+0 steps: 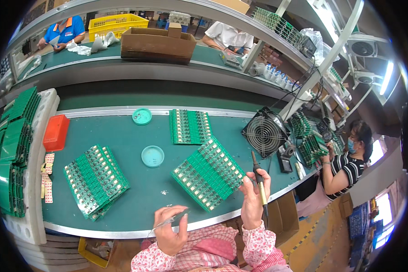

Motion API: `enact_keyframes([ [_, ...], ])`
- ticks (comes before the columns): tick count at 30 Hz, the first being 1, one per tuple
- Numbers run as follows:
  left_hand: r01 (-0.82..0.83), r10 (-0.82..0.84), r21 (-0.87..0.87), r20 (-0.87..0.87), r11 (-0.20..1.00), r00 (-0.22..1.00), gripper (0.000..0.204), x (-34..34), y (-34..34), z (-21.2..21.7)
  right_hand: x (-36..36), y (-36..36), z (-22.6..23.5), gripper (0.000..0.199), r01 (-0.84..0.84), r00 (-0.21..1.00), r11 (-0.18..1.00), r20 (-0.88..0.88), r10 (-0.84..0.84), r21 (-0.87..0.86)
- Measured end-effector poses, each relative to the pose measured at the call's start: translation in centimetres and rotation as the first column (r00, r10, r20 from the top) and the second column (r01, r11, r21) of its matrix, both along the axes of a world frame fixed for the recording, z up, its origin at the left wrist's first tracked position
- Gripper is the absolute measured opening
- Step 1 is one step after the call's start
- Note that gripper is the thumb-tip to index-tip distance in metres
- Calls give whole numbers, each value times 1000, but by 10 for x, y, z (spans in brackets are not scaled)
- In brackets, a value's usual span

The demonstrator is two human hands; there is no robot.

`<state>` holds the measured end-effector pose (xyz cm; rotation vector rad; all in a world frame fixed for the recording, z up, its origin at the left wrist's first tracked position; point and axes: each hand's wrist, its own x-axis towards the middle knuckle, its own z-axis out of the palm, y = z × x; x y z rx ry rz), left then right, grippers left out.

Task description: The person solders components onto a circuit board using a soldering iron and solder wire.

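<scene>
My right hand grips a soldering iron with a black and yellow handle, tip pointing up, at the front edge of the green bench. Its fingers also touch the corner of a green circuit board panel lying tilted in front of me. My left hand holds a thin strand of solder wire just below the bench edge. To the left lies a stack of green panels. Another panel lies farther back.
Two round teal lids, a red tray, a small black fan and an iron stand are on the bench. A white rack of green boards stands left. A seated person works at right; others work behind.
</scene>
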<state>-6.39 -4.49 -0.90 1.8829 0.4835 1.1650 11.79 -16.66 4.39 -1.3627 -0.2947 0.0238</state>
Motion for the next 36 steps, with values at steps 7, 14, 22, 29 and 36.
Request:
enact_keyframes([
  [7,18,-18,-10,38,1000,999,25,-2,1,0,15,-32,30,41,-97,987,990,121,110,-107],
  [14,-3,2,-9,-58,1000,998,27,-27,7,2,71,-25,56,39,-400,859,803,126,497,-442],
  [22,5,19,97,-242,995,970,22,-34,10,11,59,70,16,29,-617,363,347,136,922,-706],
  [29,183,-70,257,-394,949,916,26,-25,17,24,-3,44,16,26,-307,197,548,512,836,-778],
  [36,490,-339,235,-478,839,810,38,-22,14,43,-29,-7,13,25,-153,226,607,570,790,-780],
])
